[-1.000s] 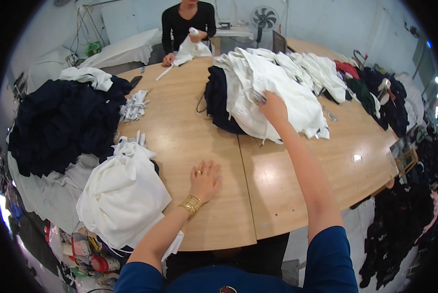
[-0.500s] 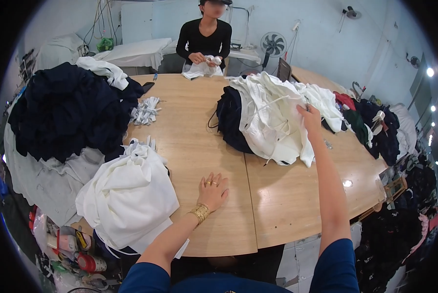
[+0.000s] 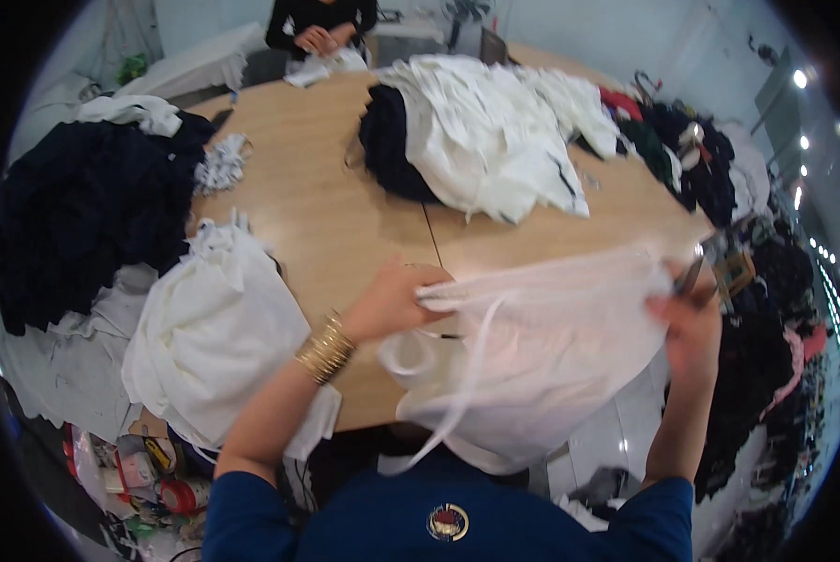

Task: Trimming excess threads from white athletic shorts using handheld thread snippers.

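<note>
A white garment (image 3: 551,347) with a dangling white drawstring is stretched between my hands over the table's near edge. My left hand (image 3: 406,295), gold bracelets at its wrist, is closed on one end of the garment's upper edge. The other end of that edge is in my right hand (image 3: 690,314), blurred by motion. A dark, narrow tool (image 3: 690,275), perhaps snips, shows at the right hand's fingers. Beyond the garment lies a heap of white garments (image 3: 495,140) with a dark navy garment (image 3: 387,140) under its left side.
To the left stand a folded white garment stack (image 3: 218,328) and a large navy heap (image 3: 92,206). Between them and the far edge lies a bundle of pale strips (image 3: 223,164). Across the wooden table (image 3: 298,140), a person (image 3: 321,28) handles white cloth. More clothes (image 3: 710,150) are piled at the right.
My right hand has drawn a white garment off the heap toward me, and my left hand has risen from the tabletop to grip it. The view has tilted downward.
</note>
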Tool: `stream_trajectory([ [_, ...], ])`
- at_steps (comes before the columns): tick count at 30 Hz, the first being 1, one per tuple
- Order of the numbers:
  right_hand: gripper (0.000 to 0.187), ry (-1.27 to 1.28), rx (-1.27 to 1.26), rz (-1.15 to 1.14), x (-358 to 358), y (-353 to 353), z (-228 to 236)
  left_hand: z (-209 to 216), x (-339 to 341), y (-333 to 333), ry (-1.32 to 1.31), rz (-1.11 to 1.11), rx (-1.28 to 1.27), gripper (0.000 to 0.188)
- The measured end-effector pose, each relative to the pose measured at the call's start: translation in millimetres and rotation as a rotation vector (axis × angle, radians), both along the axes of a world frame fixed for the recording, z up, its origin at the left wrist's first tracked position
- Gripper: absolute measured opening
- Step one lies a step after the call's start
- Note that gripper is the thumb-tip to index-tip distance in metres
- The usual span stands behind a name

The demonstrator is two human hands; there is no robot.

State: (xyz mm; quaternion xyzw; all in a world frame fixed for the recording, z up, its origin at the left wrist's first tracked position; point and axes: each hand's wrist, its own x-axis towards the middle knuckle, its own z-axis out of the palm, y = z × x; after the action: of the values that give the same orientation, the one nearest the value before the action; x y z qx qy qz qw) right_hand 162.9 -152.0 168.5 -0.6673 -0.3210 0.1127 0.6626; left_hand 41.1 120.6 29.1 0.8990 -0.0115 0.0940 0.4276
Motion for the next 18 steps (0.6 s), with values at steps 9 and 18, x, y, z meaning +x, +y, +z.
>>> stream_trajectory([
  [9,0.034,0.609,-0.03,-0.182,31.6,-54.5,-75.9,32.8,-54.0,14.3,0.493,-0.437,-0.31,0.049],
  [18,0.029,0.749,0.089,-0.229,28.1,-81.6,-108.2,-16.5,-67.2,26.2,0.28,0.285,-0.921,0.026],
])
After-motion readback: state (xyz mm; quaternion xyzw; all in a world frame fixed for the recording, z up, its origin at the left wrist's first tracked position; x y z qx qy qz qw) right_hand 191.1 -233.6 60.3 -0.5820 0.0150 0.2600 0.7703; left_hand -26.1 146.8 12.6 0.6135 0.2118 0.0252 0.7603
